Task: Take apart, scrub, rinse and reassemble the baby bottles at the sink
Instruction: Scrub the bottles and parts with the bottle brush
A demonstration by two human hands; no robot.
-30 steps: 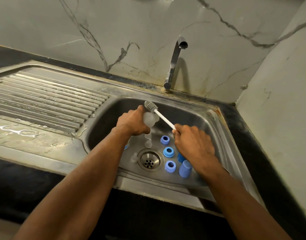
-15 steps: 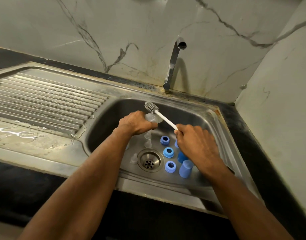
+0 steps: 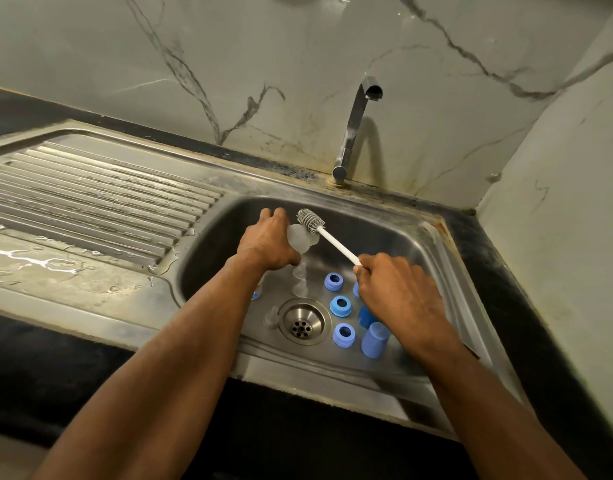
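Left hand gripping clear bottle over sink, steadied for scrubbing. Right hand clenching brush, bristles at bottle's far side; blue rings parked near right, likely awaiting reassembly.

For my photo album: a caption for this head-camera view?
Left hand holds a clear bottle part while right hand works the bottle brush over the sink.
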